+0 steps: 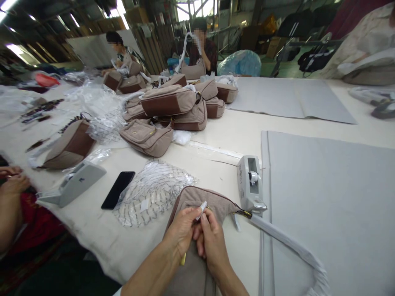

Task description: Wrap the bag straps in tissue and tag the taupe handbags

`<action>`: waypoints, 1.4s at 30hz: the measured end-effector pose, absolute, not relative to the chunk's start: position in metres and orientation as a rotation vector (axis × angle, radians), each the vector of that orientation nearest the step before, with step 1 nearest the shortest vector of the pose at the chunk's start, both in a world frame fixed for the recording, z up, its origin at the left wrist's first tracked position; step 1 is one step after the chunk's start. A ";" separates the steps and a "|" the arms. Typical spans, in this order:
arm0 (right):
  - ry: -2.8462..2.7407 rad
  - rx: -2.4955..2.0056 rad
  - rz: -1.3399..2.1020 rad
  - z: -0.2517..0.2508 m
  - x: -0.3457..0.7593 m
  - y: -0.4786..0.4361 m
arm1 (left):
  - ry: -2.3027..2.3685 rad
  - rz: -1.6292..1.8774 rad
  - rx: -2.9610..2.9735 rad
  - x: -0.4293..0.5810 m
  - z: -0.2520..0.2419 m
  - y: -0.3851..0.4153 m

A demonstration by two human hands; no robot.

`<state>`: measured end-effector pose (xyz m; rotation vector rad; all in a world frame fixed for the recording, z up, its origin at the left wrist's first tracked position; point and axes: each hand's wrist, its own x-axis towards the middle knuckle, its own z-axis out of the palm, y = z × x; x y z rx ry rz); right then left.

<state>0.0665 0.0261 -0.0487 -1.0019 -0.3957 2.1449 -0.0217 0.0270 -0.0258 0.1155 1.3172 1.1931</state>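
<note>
A taupe shoulder bag (216, 199) with darker brown piping lies on the table in front of me, under both hands. Pinched above its front pocket is a small white strip (202, 209), perhaps paper or tissue. My left hand (182, 230) is closed, thumb and forefinger on the strip. Close against it, my right hand (212, 240) is also closed, its fingertips on the strip's other side. What lies beneath the strip is hidden by my fingers. The bag's strap (286, 238), wrapped in white, curves off to the right. A yellow bit (183, 259) shows below my left hand.
A grey tape dispenser (242, 185) stands just beyond the bag; another dispenser (80, 183) is at left. Nearby lie a black phone (118, 190), printed plastic bag (154, 193) and grey sheet (333, 205). Bags (168, 100) are piled ahead. Other people work around the table.
</note>
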 end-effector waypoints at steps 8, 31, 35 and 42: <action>0.302 -0.825 2.380 -0.042 0.067 0.046 | 1.375 1.049 0.287 -0.021 -0.027 0.025; -1.950 -1.220 0.825 -0.045 0.103 0.082 | 1.886 1.025 1.294 -0.008 -0.039 0.001; -2.043 -1.255 0.717 -0.053 0.091 0.108 | 1.856 1.102 1.266 -0.008 -0.043 -0.002; -1.626 -1.330 0.770 -0.009 0.176 0.135 | 1.895 1.002 1.312 -0.012 -0.047 0.000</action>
